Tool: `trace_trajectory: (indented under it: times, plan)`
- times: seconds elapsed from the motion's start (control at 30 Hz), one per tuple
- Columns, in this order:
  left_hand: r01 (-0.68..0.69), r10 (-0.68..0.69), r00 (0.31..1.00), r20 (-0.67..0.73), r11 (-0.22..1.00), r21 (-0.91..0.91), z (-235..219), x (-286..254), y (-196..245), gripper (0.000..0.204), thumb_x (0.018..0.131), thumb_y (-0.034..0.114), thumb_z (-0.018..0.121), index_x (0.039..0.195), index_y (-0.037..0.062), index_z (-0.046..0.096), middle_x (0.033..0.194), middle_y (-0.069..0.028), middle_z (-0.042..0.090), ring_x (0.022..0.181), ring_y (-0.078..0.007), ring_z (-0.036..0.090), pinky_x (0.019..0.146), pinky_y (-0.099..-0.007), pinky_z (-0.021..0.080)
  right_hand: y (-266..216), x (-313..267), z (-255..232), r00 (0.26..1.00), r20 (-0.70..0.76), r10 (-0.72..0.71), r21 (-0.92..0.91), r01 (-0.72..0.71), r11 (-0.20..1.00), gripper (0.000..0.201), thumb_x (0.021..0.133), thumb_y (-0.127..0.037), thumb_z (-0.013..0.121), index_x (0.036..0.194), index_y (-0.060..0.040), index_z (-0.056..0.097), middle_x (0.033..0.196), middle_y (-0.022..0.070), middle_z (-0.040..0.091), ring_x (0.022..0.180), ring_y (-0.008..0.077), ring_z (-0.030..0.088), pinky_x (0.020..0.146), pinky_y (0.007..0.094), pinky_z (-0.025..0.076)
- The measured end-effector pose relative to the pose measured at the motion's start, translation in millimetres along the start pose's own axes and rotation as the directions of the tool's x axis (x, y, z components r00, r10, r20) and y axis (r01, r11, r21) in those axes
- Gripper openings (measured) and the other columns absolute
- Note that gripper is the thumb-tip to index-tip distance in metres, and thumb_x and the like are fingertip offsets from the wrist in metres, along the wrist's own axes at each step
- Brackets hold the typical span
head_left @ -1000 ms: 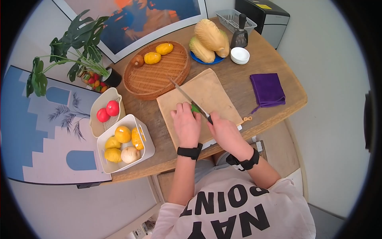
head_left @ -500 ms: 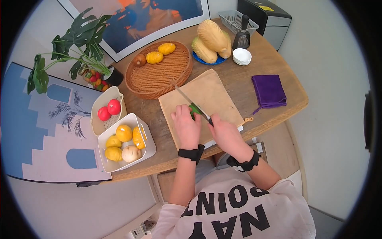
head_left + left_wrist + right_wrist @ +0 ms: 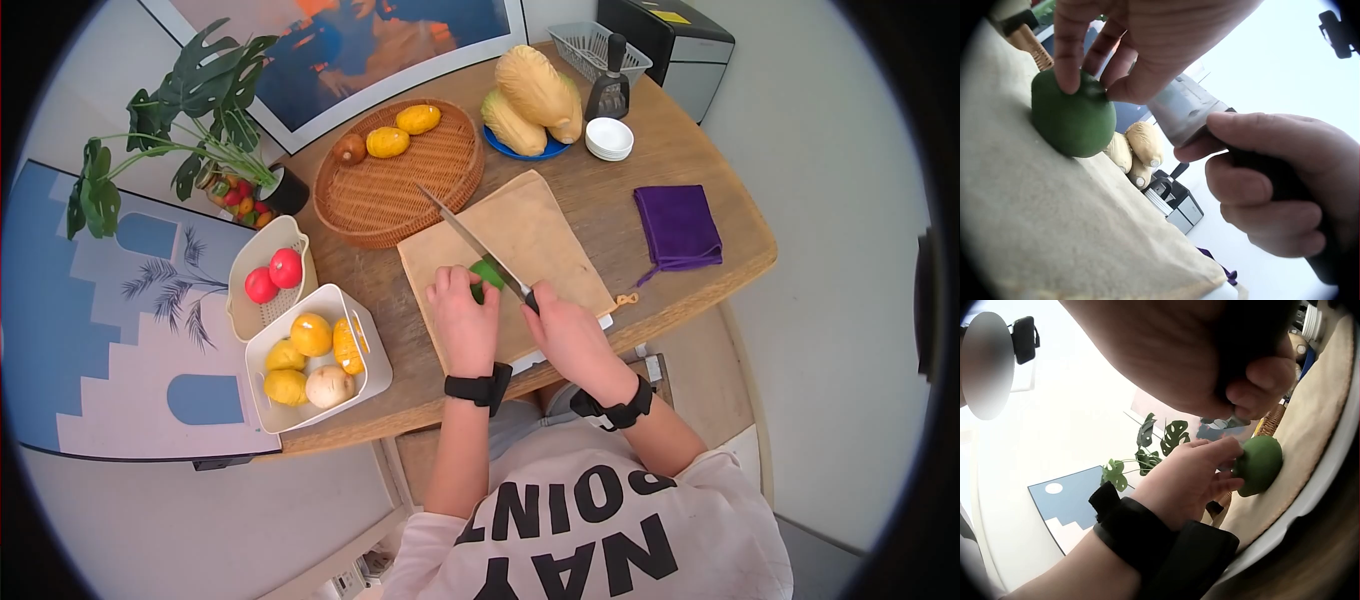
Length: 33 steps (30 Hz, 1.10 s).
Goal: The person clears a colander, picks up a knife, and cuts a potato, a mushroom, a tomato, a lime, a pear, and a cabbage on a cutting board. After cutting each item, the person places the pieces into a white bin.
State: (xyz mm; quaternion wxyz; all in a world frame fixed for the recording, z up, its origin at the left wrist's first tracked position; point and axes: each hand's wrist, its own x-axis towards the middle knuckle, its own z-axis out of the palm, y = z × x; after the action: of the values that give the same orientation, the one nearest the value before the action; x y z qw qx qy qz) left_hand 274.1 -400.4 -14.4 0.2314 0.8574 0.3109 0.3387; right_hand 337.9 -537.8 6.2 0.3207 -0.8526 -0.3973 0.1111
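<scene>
A green round fruit or vegetable (image 3: 1072, 119) rests on the cloth-covered board (image 3: 540, 225); the left hand (image 3: 466, 318) holds it with bent fingertips, seen also in the left wrist view (image 3: 1141, 44). The right hand (image 3: 572, 340) grips the black handle of a knife (image 3: 480, 245), its blade pointing to the far left above the board, beside the green item (image 3: 487, 273). In the right wrist view the left hand's fingers (image 3: 1225, 453) touch the green item (image 3: 1260, 465), while the right hand (image 3: 1179, 356) fills the top. Whether the blade touches it I cannot tell.
A wicker tray (image 3: 440, 175) stands beyond the board, a white bin (image 3: 375, 375) with yellow items to the left. At the back are a blue plate (image 3: 545, 153) with pale cabbages and white bowls (image 3: 609, 140). A purple pouch (image 3: 678, 228) lies on the right.
The knife has shifted slightly, its tip now further left and away from the person. The left hand has moved a little left, and more of the green item shows.
</scene>
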Motion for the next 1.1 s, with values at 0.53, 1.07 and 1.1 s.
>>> trace_trajectory:
  times: [0.53, 1.07, 1.1]
  plan:
    - [0.014, -0.012, 1.0, 0.015, 0.995, -0.102, 4, 1, -15, 0.011, 0.077, -0.001, 0.07, 0.082, 0.0006, 0.06, 0.092, -0.0137, 0.058, 0.089, -0.0352, 0.054, 0.078, -0.043, 0.046, 11, 1, 9, 0.999, -0.002, -0.033, -0.049, 0.032, 0.998, 0.022, 0.098, -0.018, 0.057, 0.098, 0.0016, 0.046, 0.072, 0.0241, 0.065, 0.072, 0.044, 0.066, 0.062, 0.0523, 0.052]
    - [0.039, -0.041, 0.999, -0.015, 0.99, -0.135, 1, 3, -22, 0.012, 0.074, -0.003, 0.073, 0.079, -0.0019, 0.062, 0.085, -0.0122, 0.059, 0.076, -0.0255, 0.061, 0.071, -0.0352, 0.051, -2, -2, 2, 0.996, -0.001, -0.085, -0.065, 0.085, 0.994, 0.022, 0.098, -0.018, 0.06, 0.099, -0.0006, 0.046, 0.072, 0.023, 0.064, 0.071, 0.0437, 0.065, 0.06, 0.0515, 0.051]
    - [0.037, -0.041, 0.999, -0.022, 0.988, -0.148, 2, 3, -23, 0.012, 0.074, -0.003, 0.073, 0.079, -0.0019, 0.062, 0.085, -0.0122, 0.059, 0.076, -0.0255, 0.061, 0.071, -0.0353, 0.051, -4, -2, 1, 0.996, -0.016, -0.093, -0.047, 0.092, 0.995, 0.022, 0.098, -0.018, 0.059, 0.099, -0.0003, 0.045, 0.072, 0.0229, 0.064, 0.071, 0.0438, 0.065, 0.06, 0.0516, 0.05]
